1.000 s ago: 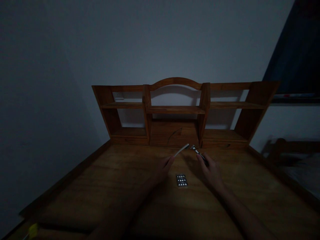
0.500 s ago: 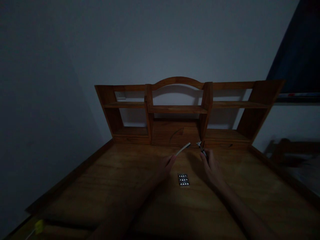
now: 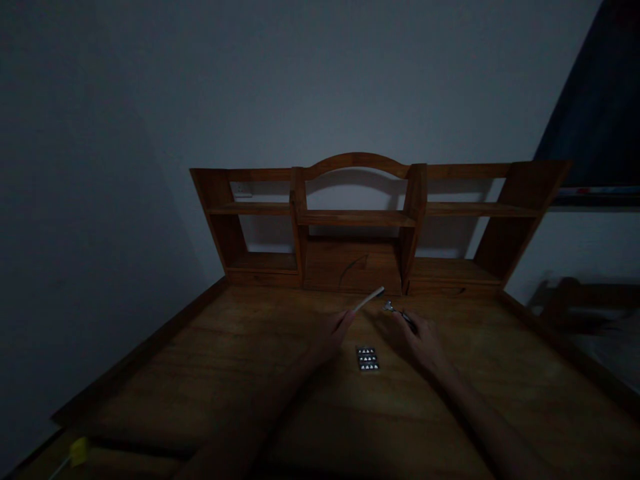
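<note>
My left hand [image 3: 336, 331] is closed round the near end of what looks like a toothbrush [image 3: 367, 299], a slim white stick with a dark patch under its far tip. It points up and to the right. In my closed right hand [image 3: 420, 335] is a small tool with a dark handle and a shiny silver head [image 3: 389, 306]; dim light leaves its exact kind unclear. That head points left, just below the toothbrush's tip and apart from it. Between my forearms, a small dark rectangle with three rows of bright pieces [image 3: 368, 359] lies on the wooden desk [image 3: 210, 360].
A wooden shelf unit [image 3: 357, 218] stands along the desk's back edge against the pale wall [image 3: 320, 87]. A yellow object [image 3: 79, 451] is at the lower left. Raised wooden edging [image 3: 150, 343] borders the desk. A dark window-like panel [image 3: 595, 107] is at the upper right.
The silver-headed tool has swung left and down, from pointing up to lying more level. The toothbrush has shifted very slightly right. The rectangle on the desk stays put.
</note>
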Demonstrator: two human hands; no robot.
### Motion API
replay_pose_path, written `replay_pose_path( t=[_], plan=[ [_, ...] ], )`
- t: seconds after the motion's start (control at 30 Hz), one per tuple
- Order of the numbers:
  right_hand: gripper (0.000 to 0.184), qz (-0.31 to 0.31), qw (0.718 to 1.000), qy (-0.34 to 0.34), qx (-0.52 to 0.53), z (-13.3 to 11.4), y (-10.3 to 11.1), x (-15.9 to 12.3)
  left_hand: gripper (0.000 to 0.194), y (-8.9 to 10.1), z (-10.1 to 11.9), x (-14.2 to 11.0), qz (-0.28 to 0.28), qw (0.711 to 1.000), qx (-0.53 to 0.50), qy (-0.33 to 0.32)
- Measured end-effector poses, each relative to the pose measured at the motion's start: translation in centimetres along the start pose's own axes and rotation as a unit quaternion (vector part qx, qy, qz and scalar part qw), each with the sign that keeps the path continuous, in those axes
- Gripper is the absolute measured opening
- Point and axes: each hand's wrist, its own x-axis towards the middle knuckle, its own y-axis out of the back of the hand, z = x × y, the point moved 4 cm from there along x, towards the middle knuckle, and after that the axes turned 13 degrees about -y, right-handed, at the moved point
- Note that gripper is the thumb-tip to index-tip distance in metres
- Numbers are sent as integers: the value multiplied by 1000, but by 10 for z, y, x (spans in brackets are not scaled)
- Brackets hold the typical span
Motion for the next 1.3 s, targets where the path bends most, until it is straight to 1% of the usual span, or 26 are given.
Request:
replay_pose_path(
  t=[0.13,0.23,0.47,0.6,0.73,0.87,1.03,1.3],
  plan=[
    [43,-20,1000,-14,9,0,0,1,53,-2,3,1,-9,1000,-12,-16],
    [41,-28,999,-14,23,1,-3,2,53,-4,1,1,-8,1000,-11,-18],
    [34,-22,999,-6,34,4,-7,-1,48,-6,-1,0,-23,999,-8,-31],
    [33,1,999,15,37,4,-4,-2,46,-6,3,0,-37,999,-13,-36],
    [33,16,999,23,26,2,-2,-3,47,-6,6,0,-39,998,-3,-42],
    [34,16,999,20,25,2,-2,-4,49,-6,2,0,-35,999,19,-31],
    [36,9,999,20,30,5,-4,-3,48,-8,-3,1,-40,999,19,-21],
    [35,8,999,21,31,3,-3,-4,45,-8,-1,1,-56,998,28,-26]
  ],
)
